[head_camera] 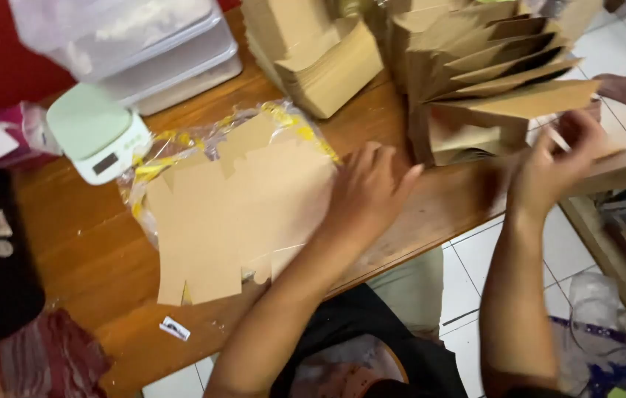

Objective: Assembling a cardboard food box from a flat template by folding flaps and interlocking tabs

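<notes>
Here, a wooden table [92, 258] seen from above, crowded. Left hand [368, 191] lies palm down, fingers spread and slack, on the right edge of a stack of flat cardboard cutouts [232, 214]; nothing pinched, only pressing. The stack sits mid-table on a torn clear plastic wrapper with yellow tape [173, 144], its near corner reaching toward the table's front edge.

Right hand [560, 158] is raised at the table's right end, fingers closed on the edge of the nearest flap of a row of folded cardboard boxes [490, 81] that stand on end and fan out. How tight the pinch is I cannot tell; motion blur there.

Handling, as judged: cutouts look thin, light, fairly stiff but easy to crease; smooth sheets likely to slide on one another and on the plastic beneath. Best taken at a free edge or notch, top sheet peeled by a fingertip. The folded boxes look springy; grip at the flap edge.

Around: pale green kitchen scale [95, 133] left of the stack, clear lidded tubs [158, 51] behind it, another pile of flat cardboard [320, 51] at the back. Tiled floor [475, 273] below.
</notes>
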